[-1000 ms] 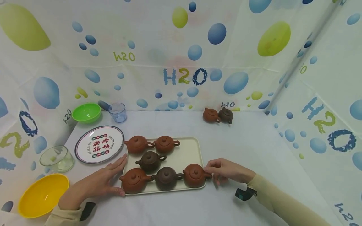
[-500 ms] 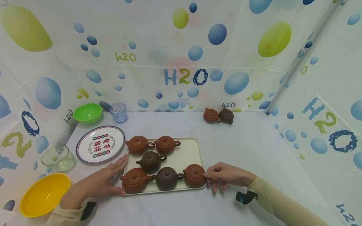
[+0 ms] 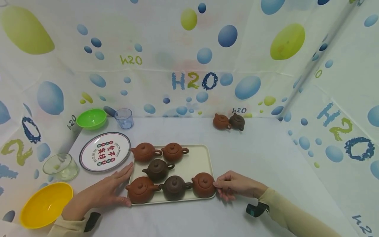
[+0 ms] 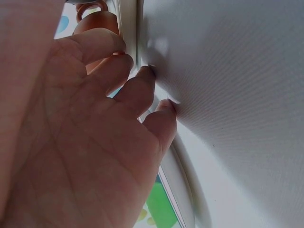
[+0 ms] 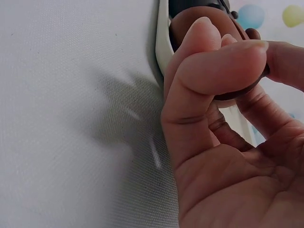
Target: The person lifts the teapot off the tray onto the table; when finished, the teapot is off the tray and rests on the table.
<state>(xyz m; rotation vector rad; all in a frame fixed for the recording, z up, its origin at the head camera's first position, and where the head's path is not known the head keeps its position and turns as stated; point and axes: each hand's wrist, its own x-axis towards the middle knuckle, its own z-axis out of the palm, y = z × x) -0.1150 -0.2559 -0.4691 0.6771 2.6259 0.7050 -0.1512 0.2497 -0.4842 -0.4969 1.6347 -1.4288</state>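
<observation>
A cream tray (image 3: 193, 160) lies on the table with several small clay teapots on it, reddish-brown and dark brown. My left hand (image 3: 102, 191) rests along the tray's left edge, fingers extended and thumb near the front left corner. In the left wrist view its fingertips (image 4: 166, 104) come down to the white cloth beside the rim. At the tray's front right corner, my right hand (image 3: 238, 185) pinches the handle of a reddish-brown teapot (image 3: 203, 185); the fingers hide that handle. The right wrist view shows this teapot (image 5: 194, 21) just behind the curled fingers.
Two more teapots (image 3: 221, 121) stand at the back of the table. Along the left are a white plate (image 3: 88, 158) with red lettering, a green bowl (image 3: 91, 119), a bluish glass (image 3: 124, 120), a clear glass bowl (image 3: 60, 167) and a yellow bowl (image 3: 45, 205).
My right hand has shifted slightly down at the front right teapot, and its fingers now cover the handle that showed a second ago. The left hand and tray look unmoved.
</observation>
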